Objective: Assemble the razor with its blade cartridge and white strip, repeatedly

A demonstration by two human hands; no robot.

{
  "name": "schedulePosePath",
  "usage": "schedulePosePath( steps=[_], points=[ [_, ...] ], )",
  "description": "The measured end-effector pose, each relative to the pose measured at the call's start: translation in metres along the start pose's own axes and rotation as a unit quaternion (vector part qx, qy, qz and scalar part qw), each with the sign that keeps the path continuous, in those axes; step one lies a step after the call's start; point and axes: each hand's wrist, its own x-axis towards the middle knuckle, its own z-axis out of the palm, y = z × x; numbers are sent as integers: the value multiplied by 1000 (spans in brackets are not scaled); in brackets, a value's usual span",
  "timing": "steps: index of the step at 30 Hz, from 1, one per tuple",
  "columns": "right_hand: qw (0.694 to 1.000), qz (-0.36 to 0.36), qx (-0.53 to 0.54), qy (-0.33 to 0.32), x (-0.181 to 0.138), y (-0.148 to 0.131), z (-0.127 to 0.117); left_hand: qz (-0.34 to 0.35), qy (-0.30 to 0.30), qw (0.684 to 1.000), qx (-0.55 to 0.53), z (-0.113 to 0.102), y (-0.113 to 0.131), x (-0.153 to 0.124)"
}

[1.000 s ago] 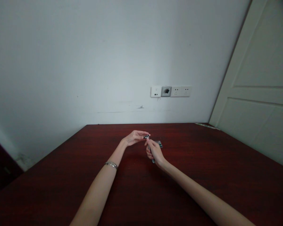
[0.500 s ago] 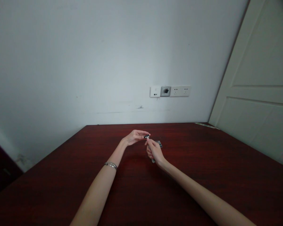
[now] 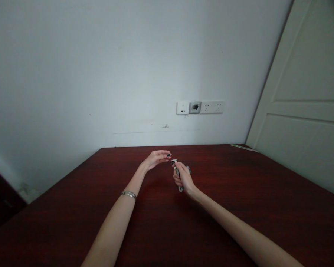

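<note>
Head view shows two bare hands raised over the far part of a dark red table [image 3: 105, 230]. At the left, the left hand [image 3: 154, 160] pinches a small dark piece [image 3: 168, 155] between its fingertips, the grip narrow. Just right of it and nearer, the right hand [image 3: 184, 179] wraps around a slim pale-grey tool [image 3: 180, 188], its fist closed, with the tool's T-shaped head pointing to the far side and the handle's end toward the near side.

As for progress, the piece and the tool are apart, with a narrow gap between them, so as they lie now they are not joined. Both are held off the table and neither is set down, so the handling looks unfinished. Whether the piece belongs on that head is too small to tell. Beyond the right hand, partly hidden by it, lies a small flat item [image 3: 189, 170], its contents unclear.
</note>
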Motion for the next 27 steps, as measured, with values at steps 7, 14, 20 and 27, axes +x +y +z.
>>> schedulePosePath(
  steps=[7,14,20,27],
  points=[
    [999,-15,-32,36,7,-2,-10,-54,141,888,434,-16,-18,11],
    [999,-9,-28,28,9,0,-14,-81,197,732,647,-8,-32,4],
    [999,-12,-25,23,7,-1,-15,-70,202,686,695,-6,-38,2],
    [999,-15,-22,25,8,-1,-14,-73,193,675,708,-6,-39,2]
  ],
)
